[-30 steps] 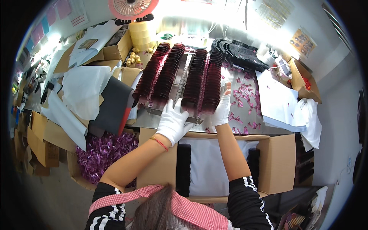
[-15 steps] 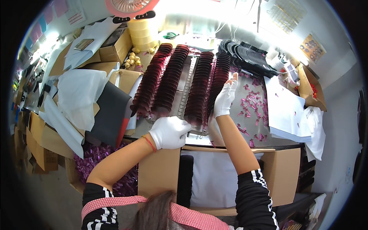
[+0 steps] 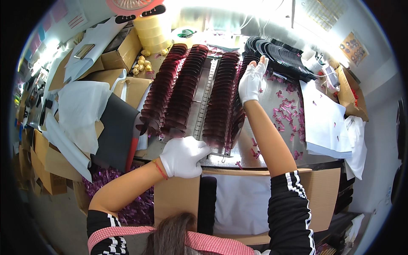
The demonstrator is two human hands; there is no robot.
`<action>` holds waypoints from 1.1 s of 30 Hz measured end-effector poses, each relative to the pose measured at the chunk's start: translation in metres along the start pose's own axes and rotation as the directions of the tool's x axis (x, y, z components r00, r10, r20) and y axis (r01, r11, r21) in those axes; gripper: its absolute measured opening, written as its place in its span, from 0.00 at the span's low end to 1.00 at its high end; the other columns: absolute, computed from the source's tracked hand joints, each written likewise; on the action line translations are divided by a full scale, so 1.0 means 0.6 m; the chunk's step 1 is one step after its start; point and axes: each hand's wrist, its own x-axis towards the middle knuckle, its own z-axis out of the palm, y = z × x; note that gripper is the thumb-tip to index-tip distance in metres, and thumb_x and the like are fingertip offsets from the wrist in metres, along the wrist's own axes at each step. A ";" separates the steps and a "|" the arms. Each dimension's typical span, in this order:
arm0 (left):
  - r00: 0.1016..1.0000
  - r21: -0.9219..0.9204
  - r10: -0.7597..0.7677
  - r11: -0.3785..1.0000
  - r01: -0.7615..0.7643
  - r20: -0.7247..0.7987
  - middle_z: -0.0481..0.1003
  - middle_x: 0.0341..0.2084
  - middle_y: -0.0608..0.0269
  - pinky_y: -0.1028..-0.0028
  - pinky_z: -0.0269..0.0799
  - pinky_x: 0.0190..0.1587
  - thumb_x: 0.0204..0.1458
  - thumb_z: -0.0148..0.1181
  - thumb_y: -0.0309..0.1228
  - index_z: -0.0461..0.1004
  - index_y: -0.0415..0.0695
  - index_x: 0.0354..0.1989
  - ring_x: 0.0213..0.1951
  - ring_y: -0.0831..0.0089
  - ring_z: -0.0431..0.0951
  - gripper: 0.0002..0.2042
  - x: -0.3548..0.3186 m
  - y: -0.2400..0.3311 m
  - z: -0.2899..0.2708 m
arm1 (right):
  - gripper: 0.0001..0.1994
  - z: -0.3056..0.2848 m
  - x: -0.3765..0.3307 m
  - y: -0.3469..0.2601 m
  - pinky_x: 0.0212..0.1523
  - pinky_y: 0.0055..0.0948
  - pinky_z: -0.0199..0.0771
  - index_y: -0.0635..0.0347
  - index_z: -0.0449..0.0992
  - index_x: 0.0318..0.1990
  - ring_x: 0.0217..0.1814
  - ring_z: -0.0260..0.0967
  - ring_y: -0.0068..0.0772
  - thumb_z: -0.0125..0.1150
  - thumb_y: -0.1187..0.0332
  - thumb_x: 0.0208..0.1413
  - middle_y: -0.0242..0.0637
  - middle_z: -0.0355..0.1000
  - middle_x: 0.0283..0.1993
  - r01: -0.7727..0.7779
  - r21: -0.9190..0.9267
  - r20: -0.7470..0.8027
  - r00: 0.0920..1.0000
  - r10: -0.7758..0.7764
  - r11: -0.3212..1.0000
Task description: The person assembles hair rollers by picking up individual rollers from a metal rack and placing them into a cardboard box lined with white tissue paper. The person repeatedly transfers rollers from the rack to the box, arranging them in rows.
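Dark red tinted lenses (image 3: 176,108) stand on edge in several long rows on a metal rack (image 3: 207,100). My left hand (image 3: 182,157), in a white glove, is closed at the rack's near end, its fingers curled; what they grip is hidden. My right hand (image 3: 253,80), gloved in white with bare fingertips, lies along the outer side of the rightmost row of lenses (image 3: 238,121). Its fingers are stretched out, pointing away from me, and partly cover that row. A small wire hook (image 3: 223,160) shows at the rack's near edge.
Small pink clips (image 3: 289,112) are scattered on the metal tabletop at right, beside stacked white sheets (image 3: 325,123). Curved black pieces (image 3: 278,57) fill the far right. An open carton (image 3: 316,199) stands below the table edge. Yellow tape rolls (image 3: 152,36) stand far left.
My right hand has slid away from me along the rightmost row, uncovering its near lenses. My left hand stays closed at the rack's near end. The view has shifted slightly.
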 end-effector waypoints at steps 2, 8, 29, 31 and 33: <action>1.000 -0.009 -0.004 1.000 0.004 0.028 0.77 0.28 0.65 0.62 0.76 0.30 0.33 0.57 0.30 0.78 0.47 0.34 0.32 0.60 0.78 0.15 0.003 0.000 -0.002 | 0.27 0.013 0.023 0.017 0.74 0.32 0.44 0.70 0.50 0.71 0.80 0.35 0.47 0.44 0.72 0.67 0.59 0.36 0.77 -0.021 0.031 -0.025 0.999 0.022 0.999; 1.000 -0.043 -0.011 0.999 0.011 0.017 0.77 0.28 0.64 0.62 0.76 0.30 0.34 0.58 0.29 0.78 0.45 0.34 0.31 0.59 0.77 0.15 0.002 0.003 -0.008 | 0.24 0.057 0.086 0.062 0.72 0.33 0.49 0.67 0.57 0.68 0.78 0.42 0.49 0.48 0.70 0.67 0.61 0.39 0.75 -0.014 0.072 -0.051 0.999 0.017 0.997; 0.875 -0.062 -0.223 0.974 0.218 -0.430 0.58 0.61 0.42 0.55 0.68 0.58 0.30 0.80 0.49 0.51 0.41 0.63 0.60 0.44 0.65 0.54 0.015 0.034 0.058 | 0.08 -0.057 0.171 -0.023 0.46 0.31 0.79 0.58 0.78 0.43 0.39 0.76 0.27 0.59 0.65 0.62 0.31 0.78 0.38 -0.877 -0.060 0.769 0.263 0.582 0.476; 0.868 -0.052 -0.274 0.959 0.278 -0.414 0.57 0.62 0.42 0.54 0.66 0.60 0.29 0.81 0.48 0.50 0.42 0.65 0.61 0.44 0.64 0.55 0.035 0.050 0.051 | 0.07 -0.063 0.188 -0.039 0.44 0.33 0.79 0.54 0.77 0.45 0.41 0.75 0.26 0.59 0.66 0.61 0.29 0.77 0.41 -0.761 -0.221 0.816 0.198 0.543 0.610; 0.845 -0.051 -0.334 0.937 0.345 -0.417 0.56 0.63 0.43 0.53 0.64 0.61 0.27 0.81 0.48 0.50 0.42 0.66 0.62 0.44 0.62 0.57 0.050 0.063 0.057 | 0.09 -0.051 0.199 -0.052 0.44 0.34 0.79 0.53 0.77 0.47 0.40 0.75 0.31 0.57 0.66 0.62 0.33 0.76 0.40 -0.478 -0.412 0.803 0.211 0.557 0.775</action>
